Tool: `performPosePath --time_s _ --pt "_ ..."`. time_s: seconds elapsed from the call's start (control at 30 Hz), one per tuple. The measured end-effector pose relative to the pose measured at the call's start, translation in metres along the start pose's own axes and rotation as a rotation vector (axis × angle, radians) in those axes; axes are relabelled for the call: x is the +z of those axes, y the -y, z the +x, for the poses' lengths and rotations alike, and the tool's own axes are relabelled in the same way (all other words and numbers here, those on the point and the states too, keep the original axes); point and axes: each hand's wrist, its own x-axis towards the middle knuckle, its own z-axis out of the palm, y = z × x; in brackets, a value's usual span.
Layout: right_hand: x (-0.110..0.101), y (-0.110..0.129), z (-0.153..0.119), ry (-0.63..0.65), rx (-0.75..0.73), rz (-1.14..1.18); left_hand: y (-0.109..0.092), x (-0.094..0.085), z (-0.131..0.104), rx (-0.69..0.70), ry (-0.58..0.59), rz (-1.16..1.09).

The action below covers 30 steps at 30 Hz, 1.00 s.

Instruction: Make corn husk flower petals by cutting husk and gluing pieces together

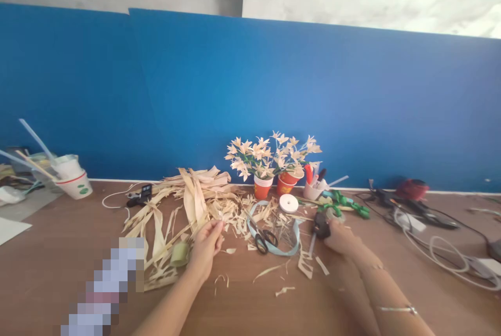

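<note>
My left hand (206,250) is raised over the husk scraps with thumb and forefinger pinched together. Whatever lies between those fingertips is too small to make out. On the right, my right hand (340,237) is closed at a black glue gun (321,225), from which a pale glue stick (312,245) sticks out. Its fingers are partly hidden. Dried corn husks (193,198) spread beyond my left hand, with a light green roll (179,254) next to the wrist. Between the hands lie black-handled scissors (261,242), a light blue ribbon (288,250) and a white roll (288,203).
Pale husk flowers (260,152) stand in a red paper cup (263,188) and another red cup (285,182) against the blue partition (176,91). A pen cup (312,191) and green strips (344,200) stand right of them. White cables (434,244) lie far right; white cups (74,183) stand far left.
</note>
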Motion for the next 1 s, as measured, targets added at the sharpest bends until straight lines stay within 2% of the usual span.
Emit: performPosePath --time_s 0.03,0.1,0.17,0.2,0.27,0.33,0.4,0.5,0.77,1.0 --pt "-0.004 0.006 -0.004 -0.011 0.014 -0.007 0.000 0.000 0.000 0.001 -0.007 -0.008" --pt "-0.014 0.030 -0.020 -0.132 0.013 -0.032 0.000 0.001 0.000 0.001 -0.012 -0.022" --pt "-0.022 0.067 -0.042 -0.217 -0.170 0.049 0.000 0.002 0.001 0.001 -0.021 -0.034" --pt "-0.023 0.089 -0.054 -0.191 -0.339 0.140 0.000 0.002 0.001 0.001 -0.027 -0.039" --pt "-0.018 0.131 -0.077 -0.041 -0.678 0.323 -0.001 0.002 0.001 -0.002 -0.038 -0.048" --pt "-0.007 0.166 -0.094 0.076 -0.821 0.381 -0.002 0.002 0.000 -0.005 -0.045 -0.055" --pt "0.004 0.187 -0.103 0.080 -0.880 0.402 -0.003 0.002 -0.001 -0.004 -0.047 -0.061" --pt "0.013 0.197 -0.104 0.071 -0.901 0.410 -0.005 0.003 -0.001 -0.005 -0.048 -0.063" --pt "0.016 0.190 -0.101 0.055 -0.927 0.503 -0.001 0.003 0.001 -0.017 -0.037 -0.048" --pt "0.005 0.191 -0.087 0.060 -0.789 1.020 0.003 0.003 -0.001 -0.046 -0.009 0.000"
